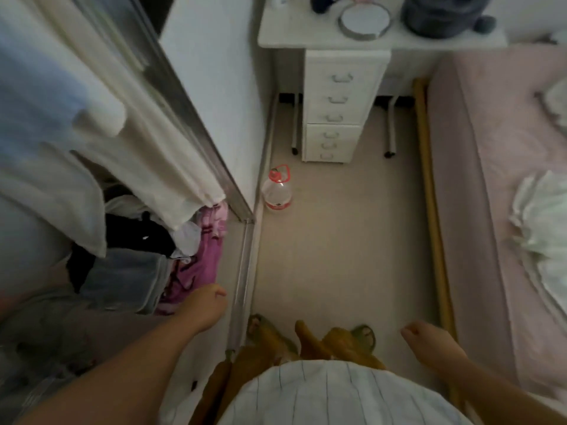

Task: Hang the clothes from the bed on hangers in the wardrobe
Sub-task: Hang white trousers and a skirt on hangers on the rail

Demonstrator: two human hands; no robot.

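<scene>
Left hand point(205, 308) loosely curled, empty, beside folded wardrobe clothes point(187, 265); right hand point(429, 342) loosely curled, empty, left of the bed point(478, 228)

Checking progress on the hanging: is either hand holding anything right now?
No. The left hand and right hand both hang loosely curled, holding nothing.
</scene>
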